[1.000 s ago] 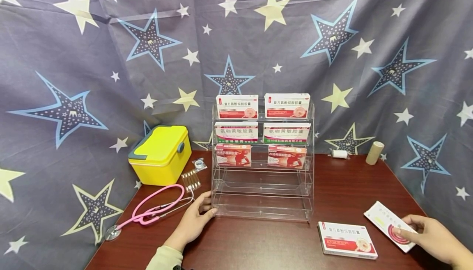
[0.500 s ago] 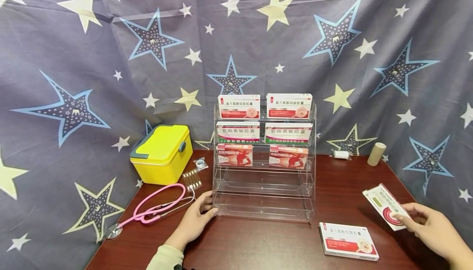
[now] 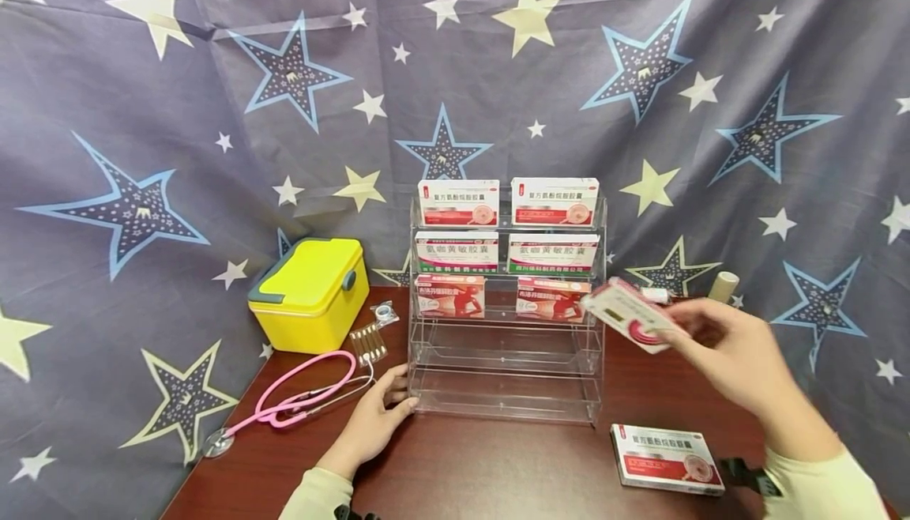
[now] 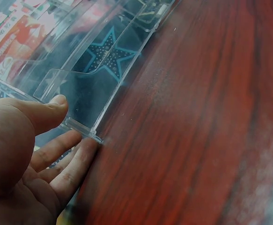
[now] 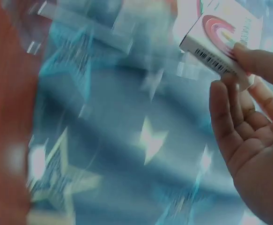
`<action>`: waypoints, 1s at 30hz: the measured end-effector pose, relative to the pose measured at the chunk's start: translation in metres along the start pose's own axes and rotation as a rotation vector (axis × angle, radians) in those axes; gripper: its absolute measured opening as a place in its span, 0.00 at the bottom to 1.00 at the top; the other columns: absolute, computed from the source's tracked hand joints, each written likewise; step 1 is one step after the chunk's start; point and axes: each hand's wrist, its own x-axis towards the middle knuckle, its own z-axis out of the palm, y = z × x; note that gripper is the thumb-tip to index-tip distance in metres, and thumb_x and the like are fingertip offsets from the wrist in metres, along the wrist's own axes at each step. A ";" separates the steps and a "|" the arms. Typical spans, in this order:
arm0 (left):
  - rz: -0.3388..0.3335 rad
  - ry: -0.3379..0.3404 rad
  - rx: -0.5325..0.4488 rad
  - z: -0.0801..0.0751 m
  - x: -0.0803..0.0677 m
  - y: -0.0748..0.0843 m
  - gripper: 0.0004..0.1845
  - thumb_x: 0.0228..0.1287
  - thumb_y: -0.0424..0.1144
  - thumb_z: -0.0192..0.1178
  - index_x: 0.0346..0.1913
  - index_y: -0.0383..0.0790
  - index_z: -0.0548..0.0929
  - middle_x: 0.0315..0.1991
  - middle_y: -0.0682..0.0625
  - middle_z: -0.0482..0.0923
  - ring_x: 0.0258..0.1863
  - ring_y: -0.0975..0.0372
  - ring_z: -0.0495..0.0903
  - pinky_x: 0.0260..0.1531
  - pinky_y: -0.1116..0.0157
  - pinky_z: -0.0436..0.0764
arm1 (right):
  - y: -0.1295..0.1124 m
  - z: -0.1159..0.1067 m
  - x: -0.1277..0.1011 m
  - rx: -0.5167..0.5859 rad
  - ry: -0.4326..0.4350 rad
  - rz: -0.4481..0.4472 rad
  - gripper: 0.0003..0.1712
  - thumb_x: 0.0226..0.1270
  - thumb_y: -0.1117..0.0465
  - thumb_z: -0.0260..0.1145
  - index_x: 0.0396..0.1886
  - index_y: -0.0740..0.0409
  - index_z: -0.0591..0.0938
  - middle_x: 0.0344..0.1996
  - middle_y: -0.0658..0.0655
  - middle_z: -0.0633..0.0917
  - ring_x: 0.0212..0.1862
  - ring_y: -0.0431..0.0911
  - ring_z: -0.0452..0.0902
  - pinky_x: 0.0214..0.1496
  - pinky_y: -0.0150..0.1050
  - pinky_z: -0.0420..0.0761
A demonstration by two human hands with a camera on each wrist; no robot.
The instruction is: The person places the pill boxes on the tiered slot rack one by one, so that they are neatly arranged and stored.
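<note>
A clear acrylic tiered display rack (image 3: 502,405) stands mid-table, with medicine boxes on its upper three tiers. My left hand (image 3: 373,425) holds the rack's lower left edge, the thumb and fingers about its corner (image 4: 96,136). In my right hand (image 3: 735,354) is a white medicine box (image 3: 629,316) with a red arc design, pinched between thumb and fingers. It is tilted and raised beside the rack's right side, near the third tier. In the right wrist view the same medicine box (image 5: 220,37) shows a barcode on its end. Another white-and-red medicine box (image 3: 667,459) lies flat at front right.
On the left are a yellow case (image 3: 309,299), a pink stethoscope (image 3: 284,409), a pack of cotton swabs (image 3: 368,344) and a small tape roll (image 3: 384,314). Behind my right hand stand a tan bandage roll (image 3: 723,287) and a white roll (image 3: 655,295). A starry curtain (image 3: 483,69) hangs behind.
My right hand has lifted its medicine box from the table's right side and carried it left and up to the rack. The left hand has stayed on the rack's edge.
</note>
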 end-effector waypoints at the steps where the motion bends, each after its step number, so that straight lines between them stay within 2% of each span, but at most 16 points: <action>1: 0.000 -0.001 0.000 0.000 0.000 0.000 0.30 0.70 0.33 0.70 0.72 0.49 0.76 0.54 0.43 0.83 0.51 0.55 0.84 0.52 0.64 0.82 | -0.010 0.009 0.009 0.011 -0.022 -0.050 0.15 0.58 0.67 0.82 0.41 0.48 0.90 0.26 0.42 0.84 0.25 0.35 0.79 0.28 0.25 0.75; 4: 0.000 -0.001 -0.005 0.001 0.002 -0.001 0.30 0.70 0.33 0.70 0.72 0.50 0.76 0.54 0.44 0.83 0.51 0.55 0.84 0.52 0.64 0.82 | -0.033 0.039 0.033 0.020 -0.102 -0.205 0.15 0.59 0.68 0.81 0.42 0.47 0.90 0.27 0.40 0.82 0.27 0.36 0.78 0.31 0.27 0.77; 6: 0.010 -0.002 -0.007 0.001 0.002 0.000 0.30 0.69 0.33 0.70 0.72 0.49 0.76 0.54 0.43 0.83 0.51 0.54 0.85 0.52 0.63 0.82 | -0.047 0.061 0.045 0.008 -0.150 -0.273 0.14 0.60 0.67 0.80 0.43 0.47 0.90 0.28 0.40 0.81 0.28 0.36 0.76 0.31 0.30 0.77; 10: 0.028 -0.003 -0.009 0.001 0.002 0.000 0.30 0.70 0.33 0.70 0.72 0.48 0.75 0.55 0.42 0.83 0.51 0.53 0.85 0.52 0.62 0.82 | -0.066 0.106 0.057 -0.049 -0.219 -0.322 0.13 0.60 0.65 0.79 0.45 0.50 0.91 0.33 0.43 0.84 0.30 0.36 0.78 0.33 0.36 0.79; 15: 0.009 0.008 -0.001 0.001 0.001 -0.001 0.30 0.69 0.32 0.70 0.71 0.49 0.76 0.54 0.44 0.83 0.51 0.55 0.85 0.52 0.63 0.82 | -0.075 0.158 0.058 -0.098 -0.319 -0.292 0.11 0.61 0.63 0.81 0.43 0.52 0.91 0.35 0.47 0.89 0.33 0.38 0.84 0.37 0.38 0.85; 19: -0.009 0.003 0.004 0.001 0.001 -0.001 0.30 0.69 0.33 0.70 0.71 0.51 0.75 0.53 0.46 0.83 0.51 0.56 0.84 0.52 0.63 0.82 | -0.077 0.185 0.054 -0.110 -0.360 -0.233 0.11 0.62 0.62 0.81 0.43 0.51 0.91 0.38 0.47 0.90 0.35 0.38 0.85 0.39 0.38 0.86; 24: -0.006 -0.002 0.000 0.001 0.000 -0.001 0.30 0.69 0.33 0.70 0.71 0.50 0.76 0.54 0.46 0.83 0.51 0.55 0.84 0.53 0.62 0.82 | -0.080 0.203 0.052 -0.090 -0.354 -0.194 0.11 0.62 0.60 0.81 0.44 0.48 0.91 0.40 0.46 0.91 0.36 0.37 0.85 0.39 0.37 0.85; 30: -0.009 0.008 -0.022 0.001 0.001 0.000 0.30 0.69 0.32 0.70 0.71 0.48 0.76 0.54 0.44 0.83 0.51 0.54 0.84 0.53 0.61 0.82 | -0.084 0.212 0.051 -0.074 -0.346 -0.189 0.10 0.62 0.59 0.81 0.41 0.47 0.89 0.38 0.45 0.90 0.35 0.37 0.84 0.39 0.37 0.84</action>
